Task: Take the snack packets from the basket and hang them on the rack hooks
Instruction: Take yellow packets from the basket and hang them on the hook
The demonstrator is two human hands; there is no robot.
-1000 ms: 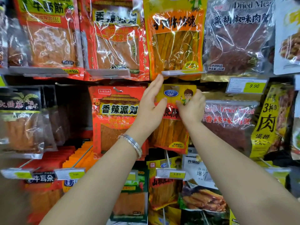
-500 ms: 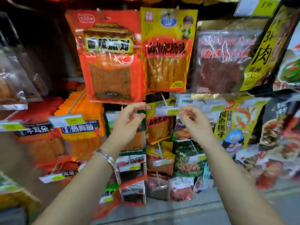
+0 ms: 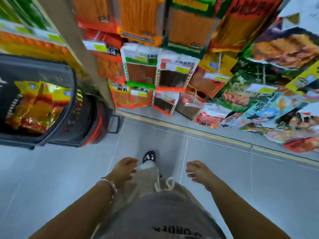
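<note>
Found the left hand [image 3: 125, 169] low in front of the body, fingers loosely curled and holding nothing. Found the right hand [image 3: 198, 171] much the same, slack and empty, apart from the left. Noted a bracelet [image 3: 110, 186] on the left wrist and grey floor [image 3: 233, 178] beneath both. Located the snack packets [image 3: 34, 104] off to the left, heaped in the dark basket [image 3: 73, 94] just beside the rack [image 3: 96, 69]: glossy yellow-and-red pouches lying crumpled one over another. Judged them light, soft and crinkly, the slick film apt to slide under a flat palm. Judged the contents to be thin strips, possibly breakable if squeezed across the middle. Reckoned the best hold a pinch at the flat sealed top edge, thumb in front and fingers behind, leaving the hang hole free for a hook. Could not make out any hang holes on the basket packets through the motion blur, so took their place near the top seal as likely only. Saw, further out, hung packets [image 3: 141, 73] crowding the rack in rows ahead and to the right, down nearly to the floor. Expected the next reach to go left and down to the basket, lifting one packet at a time to avoid dragging the rest of the pile along.
</note>
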